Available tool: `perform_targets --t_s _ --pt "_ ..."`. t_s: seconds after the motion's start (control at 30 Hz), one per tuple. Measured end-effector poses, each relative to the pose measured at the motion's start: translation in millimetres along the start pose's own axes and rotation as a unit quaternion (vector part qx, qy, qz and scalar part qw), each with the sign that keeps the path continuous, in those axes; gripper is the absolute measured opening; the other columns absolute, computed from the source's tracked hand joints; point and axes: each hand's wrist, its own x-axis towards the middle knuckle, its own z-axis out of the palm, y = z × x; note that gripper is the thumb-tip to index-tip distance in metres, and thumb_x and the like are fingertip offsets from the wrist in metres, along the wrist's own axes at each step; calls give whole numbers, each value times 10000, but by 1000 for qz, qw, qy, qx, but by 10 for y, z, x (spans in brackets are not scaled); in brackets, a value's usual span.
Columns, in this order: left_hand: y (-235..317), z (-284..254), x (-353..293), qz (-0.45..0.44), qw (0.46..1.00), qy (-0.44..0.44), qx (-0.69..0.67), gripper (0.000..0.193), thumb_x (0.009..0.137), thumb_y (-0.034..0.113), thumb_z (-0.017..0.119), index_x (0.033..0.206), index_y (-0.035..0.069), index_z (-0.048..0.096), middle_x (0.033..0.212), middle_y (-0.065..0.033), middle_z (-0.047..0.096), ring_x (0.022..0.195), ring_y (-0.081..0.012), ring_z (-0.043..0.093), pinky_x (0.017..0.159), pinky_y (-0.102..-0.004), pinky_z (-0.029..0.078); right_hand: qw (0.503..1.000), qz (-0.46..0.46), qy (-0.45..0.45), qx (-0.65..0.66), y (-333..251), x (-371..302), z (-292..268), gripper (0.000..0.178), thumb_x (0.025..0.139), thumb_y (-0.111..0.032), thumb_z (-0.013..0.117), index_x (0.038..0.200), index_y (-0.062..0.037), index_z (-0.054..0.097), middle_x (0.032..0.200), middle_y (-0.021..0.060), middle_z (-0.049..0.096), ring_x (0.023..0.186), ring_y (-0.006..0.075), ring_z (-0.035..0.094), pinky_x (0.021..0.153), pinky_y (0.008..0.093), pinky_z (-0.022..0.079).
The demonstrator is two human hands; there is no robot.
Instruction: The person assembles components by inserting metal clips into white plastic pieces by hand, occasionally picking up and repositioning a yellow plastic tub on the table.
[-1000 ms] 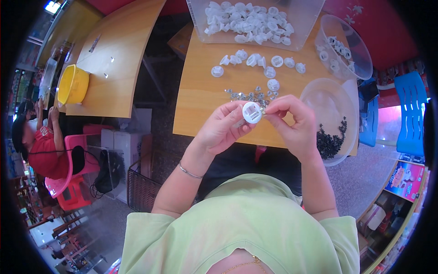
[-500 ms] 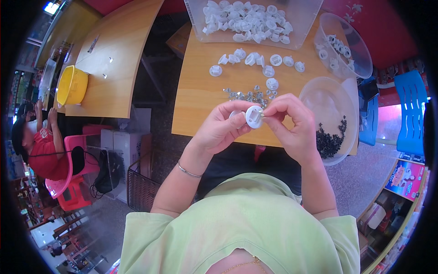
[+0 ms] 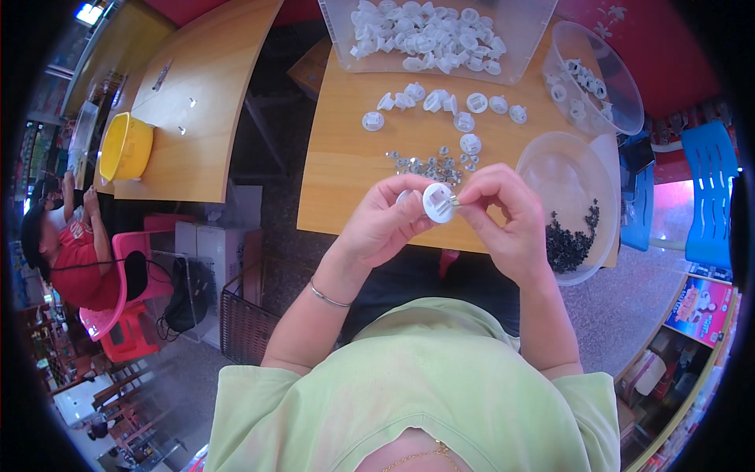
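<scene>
Over the near edge of a wooden table [image 3: 338, 185], two bare hands meet around a round white part [image 3: 437, 203]. The left hand [image 3: 379, 224] grips it between thumb and fingers, its face tilted to the right. Another bit of white [image 3: 403, 195] shows beside those fingers, mostly hidden. The right hand [image 3: 503, 224] pinches a small metal piece [image 3: 454, 201] with thumb and forefinger, right at the white part's face; whether it sits in a slot cannot be told.

Just beyond the hands lies a loose heap of small metal pieces [image 3: 429, 167]. Farther back, more white parts [image 3: 476, 102] are scattered across the wood, some flat and some on edge.

At the far side stands a big clear box [image 3: 519, 69], with a thick heap of white parts [image 3: 429, 38] inside. To its right, a clear round tub [image 3: 627, 98] holds a smaller lot of white pieces [image 3: 583, 82]. Nearer, beside the right hand, a wide clear bowl [image 3: 558, 169] has tiny black pieces [image 3: 568, 250] gathered toward its near side. On another table [image 3: 197, 102] at the left stands a yellow basin [image 3: 126, 149], near a seated person in red [image 3: 79, 263].
</scene>
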Motion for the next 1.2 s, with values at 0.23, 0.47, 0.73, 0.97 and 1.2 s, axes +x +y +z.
perform_targets --t_s 0.23,0.47,0.73,0.97,1.2 --pt "-9 47 -8 -36 999 17 16 245 909 206 550 1085 35 560 870 -38 588 678 -78 532 560 -162 426 998 -35 -18 -53 -76 14 -34 138 717 32 674 812 -45 611 817 57 573 701 157 579 584 261 468" --pt "3 92 -17 -76 996 46 19 148 923 199 523 1004 75 522 791 -23 563 574 -70 517 454 -136 383 983 -115 -65 -131 -59 -9 -67 161 683 0 694 804 -81 625 800 41 567 699 192 587 561 287 468" --pt "-40 71 -4 -105 993 19 -59 121 922 215 527 923 95 506 797 -17 555 575 -64 494 464 -140 394 976 -127 -90 -153 -78 -33 -116 155 669 -36 717 790 -85 633 779 36 561 671 183 581 549 286 464" --pt "-44 89 15 -106 992 34 -56 137 914 229 539 899 95 514 816 -18 558 595 -58 487 479 -146 407 993 -50 -58 -92 -67 -72 -79 145 677 -50 743 770 -80 637 789 28 560 654 137 572 543 254 451" --pt "-48 103 18 -105 992 34 -59 128 903 217 558 893 94 522 825 -19 572 604 -56 505 486 -148 422 998 7 -43 -38 -71 -78 -46 184 685 -36 730 809 -69 598 784 24 559 639 101 559 518 221 411"
